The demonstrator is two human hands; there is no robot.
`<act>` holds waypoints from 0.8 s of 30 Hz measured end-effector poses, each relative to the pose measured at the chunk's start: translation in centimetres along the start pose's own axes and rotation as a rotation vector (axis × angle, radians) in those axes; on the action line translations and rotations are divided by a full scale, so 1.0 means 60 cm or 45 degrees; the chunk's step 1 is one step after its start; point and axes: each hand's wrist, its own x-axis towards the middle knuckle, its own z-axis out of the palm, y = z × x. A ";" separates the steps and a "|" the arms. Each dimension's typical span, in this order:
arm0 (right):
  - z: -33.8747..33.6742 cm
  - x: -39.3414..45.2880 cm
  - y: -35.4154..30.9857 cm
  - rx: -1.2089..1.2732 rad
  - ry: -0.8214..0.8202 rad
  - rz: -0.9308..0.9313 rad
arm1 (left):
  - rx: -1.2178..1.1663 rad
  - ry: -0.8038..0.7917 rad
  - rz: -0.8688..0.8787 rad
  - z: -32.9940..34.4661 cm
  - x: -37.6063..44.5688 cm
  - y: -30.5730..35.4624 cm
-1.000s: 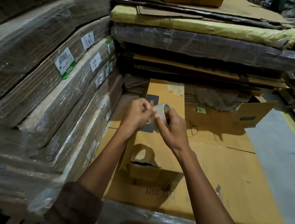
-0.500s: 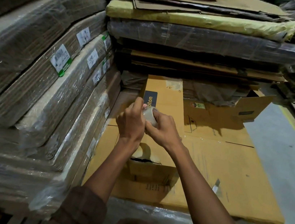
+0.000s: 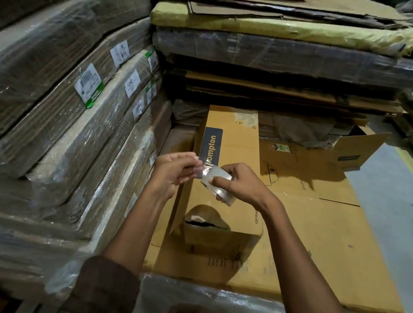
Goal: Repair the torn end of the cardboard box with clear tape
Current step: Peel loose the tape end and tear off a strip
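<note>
two hands are busy above the long yellow-brown cardboard box (image 3: 229, 159) with the dark printed label, which lies flat on a wide sheet of flattened cardboard (image 3: 319, 251) in front of me. my right hand (image 3: 242, 185) curls round the small roll of clear tape (image 3: 218, 184), thumb on top and fingers beneath. my left hand (image 3: 174, 171) pinches the free end of the tape (image 3: 202, 169) between thumb and fingertips, just beside the roll, with only a short glossy strip stretched between the two.

the torn end of the box (image 3: 206, 222) faces me, near my forearms: a ragged arched hole in the top panel with a dark gap and a pale frayed edge behind it.

i judge the tape to be light, thin and limp, quick to fold and stick to itself, so i want it kept taut and held only at the very tip. the roll is stiff enough to grip by its sides. the cardboard round the tear looks soft and crumpled, likely to buckle under hard pressing, while the sound panel further back should take the tape better.

plastic-wrapped bundles of flat cardboard (image 3: 73, 111) are stacked to my left and behind the box.
</note>
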 end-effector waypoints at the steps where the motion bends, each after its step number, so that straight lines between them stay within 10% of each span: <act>1: -0.004 -0.001 0.003 -0.037 -0.014 -0.007 | -0.046 -0.009 -0.034 -0.004 0.002 -0.005; 24: 0.006 0.031 0.055 -0.598 -0.303 0.459 | 0.149 0.239 -0.156 -0.013 -0.023 -0.085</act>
